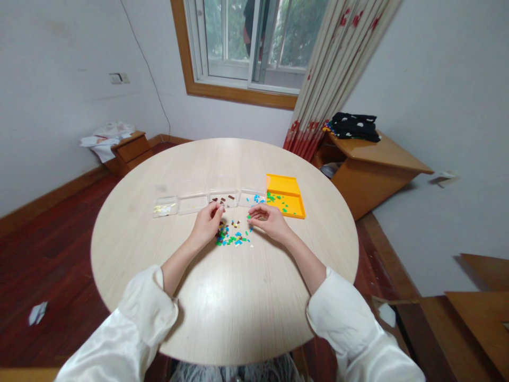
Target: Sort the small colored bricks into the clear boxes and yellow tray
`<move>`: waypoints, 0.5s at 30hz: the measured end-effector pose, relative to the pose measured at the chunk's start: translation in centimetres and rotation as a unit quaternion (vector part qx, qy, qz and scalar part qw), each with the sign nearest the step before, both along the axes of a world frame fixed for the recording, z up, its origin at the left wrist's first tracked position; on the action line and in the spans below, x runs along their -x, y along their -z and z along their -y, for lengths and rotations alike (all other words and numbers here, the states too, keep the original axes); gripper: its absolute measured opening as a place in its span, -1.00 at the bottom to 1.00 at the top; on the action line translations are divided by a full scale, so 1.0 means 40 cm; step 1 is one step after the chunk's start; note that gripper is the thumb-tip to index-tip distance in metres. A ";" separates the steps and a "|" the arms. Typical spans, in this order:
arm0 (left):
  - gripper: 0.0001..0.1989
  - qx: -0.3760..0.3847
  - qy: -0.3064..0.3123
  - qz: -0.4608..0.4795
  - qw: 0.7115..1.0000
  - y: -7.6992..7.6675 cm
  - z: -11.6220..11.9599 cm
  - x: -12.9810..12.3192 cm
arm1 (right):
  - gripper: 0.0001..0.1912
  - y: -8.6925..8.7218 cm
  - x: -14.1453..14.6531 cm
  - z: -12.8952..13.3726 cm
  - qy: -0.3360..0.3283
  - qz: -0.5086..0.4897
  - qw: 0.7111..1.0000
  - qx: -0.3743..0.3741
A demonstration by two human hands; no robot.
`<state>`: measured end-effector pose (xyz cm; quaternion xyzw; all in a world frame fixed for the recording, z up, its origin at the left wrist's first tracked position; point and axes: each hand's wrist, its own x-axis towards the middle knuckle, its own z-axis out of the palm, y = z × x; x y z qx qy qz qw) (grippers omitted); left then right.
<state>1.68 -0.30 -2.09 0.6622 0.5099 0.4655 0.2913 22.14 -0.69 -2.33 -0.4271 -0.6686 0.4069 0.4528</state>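
Observation:
My left hand point(207, 222) is closed in a pinch just in front of the clear box with brown pieces point(223, 199). Whatever its fingertips hold is too small to make out. Between thumb and fingers of my right hand point(271, 222) is a small green building brick point(249, 216), in front of the clear box with blue pieces point(256, 199). A loose pile of small mixed bricks point(233, 240), green, blue, brown and pale yellow, lies on the table between and below my hands. My left fingers hide part of it.
On the round table point(238, 302), a yellow box point(300, 213) holding green pieces stands open at the right. Further left are a clear box point(193, 210) and one with pale yellow pieces point(165, 208). A wooden cabinet point(382, 154) with dark cloth stands behind right.

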 end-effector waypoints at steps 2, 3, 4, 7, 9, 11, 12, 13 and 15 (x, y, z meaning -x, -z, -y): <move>-0.83 0.003 0.001 -0.004 1.000 -0.001 0.000 0.000 | -0.77 0.000 -0.002 0.000 -0.004 0.006 1.000 0.000; -0.83 0.003 0.002 -0.006 1.000 0.000 0.000 0.001 | -0.75 0.000 -0.003 0.001 -0.005 0.012 1.000 -0.001; -0.83 0.001 0.002 -0.006 1.000 0.001 -0.001 0.001 | -0.74 0.000 -0.004 0.001 -0.006 0.018 1.000 -0.004; -0.81 -0.005 0.004 -0.005 1.000 0.004 -0.002 0.002 | -0.76 -0.002 -0.007 0.002 -0.009 0.037 0.999 -0.020; -0.81 -0.007 0.005 -0.006 1.000 0.006 -0.002 0.002 | -0.80 -0.002 -0.008 0.002 -0.009 0.047 0.998 -0.036; -0.81 -0.006 0.006 -0.006 1.000 0.005 -0.002 0.002 | -0.83 -0.003 -0.009 0.002 -0.007 0.057 0.997 -0.050; -0.81 -0.006 0.006 -0.006 1.000 0.005 -0.002 0.001 | -0.84 -0.003 -0.008 0.002 -0.005 0.061 0.997 -0.054; -0.81 -0.005 0.007 -0.006 1.000 0.004 -0.001 0.001 | -0.85 -0.004 -0.008 0.002 -0.003 0.063 0.997 -0.054; -0.81 -0.003 0.008 -0.004 1.000 0.003 -0.001 0.001 | -0.88 -0.004 -0.007 0.003 0.003 0.065 0.997 -0.049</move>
